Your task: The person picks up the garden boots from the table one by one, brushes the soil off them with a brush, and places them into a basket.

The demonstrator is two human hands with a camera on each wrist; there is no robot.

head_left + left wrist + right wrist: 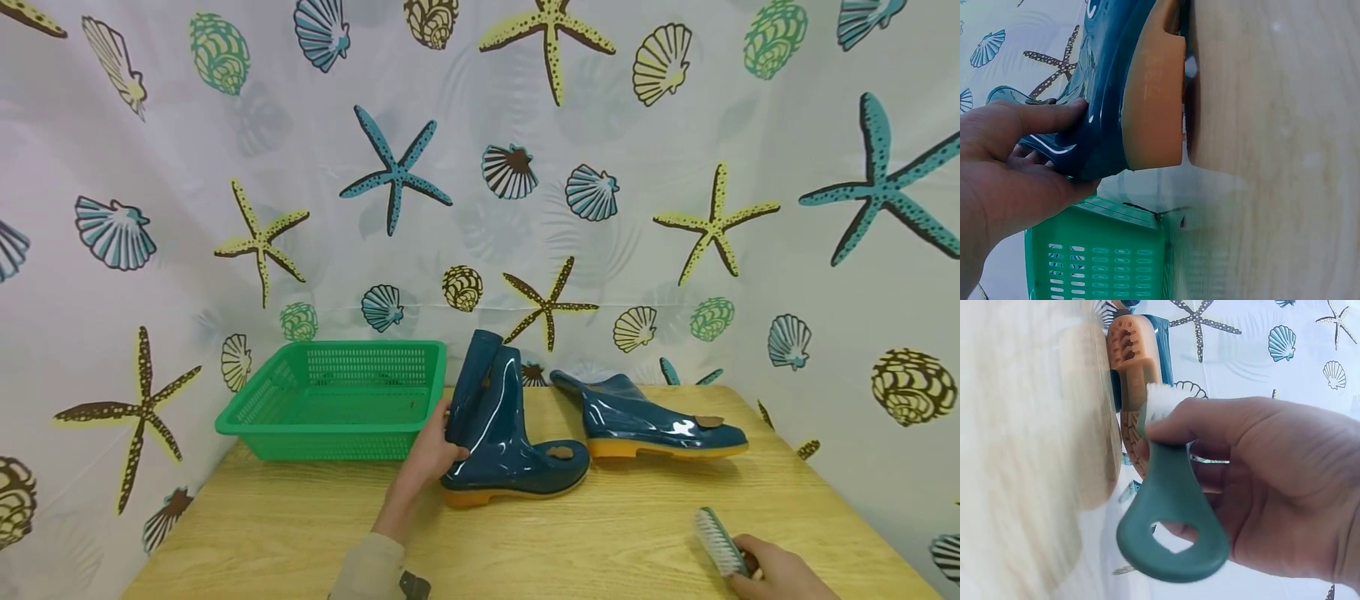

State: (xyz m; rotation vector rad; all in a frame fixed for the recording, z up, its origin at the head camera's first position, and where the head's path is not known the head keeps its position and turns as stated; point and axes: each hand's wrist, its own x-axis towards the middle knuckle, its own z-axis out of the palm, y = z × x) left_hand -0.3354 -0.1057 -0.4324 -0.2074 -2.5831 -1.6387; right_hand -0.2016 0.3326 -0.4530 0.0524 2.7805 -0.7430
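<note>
A blue rubber boot point(491, 446) with an orange sole stands upright near the middle of the table, a brown patch on its toe. My left hand point(435, 446) grips it from behind, low on the shaft. In the left wrist view, the thumb presses on the glossy blue side above the orange heel point(1154, 100). At the front right, my right hand point(776, 571) holds a green scrub brush point(720, 542) with white bristles. The right wrist view shows the brush's green handle point(1169, 494), with a hole near its end, and the fingers pinching it close to the bristles.
A second blue boot point(652, 417) lies at the back right, its shaft folded over and a brown patch on its toe. The green plastic basket point(330, 429) stands at the back left. A curtain point(465, 125) printed with starfish and shells surrounds the wooden table point(570, 546).
</note>
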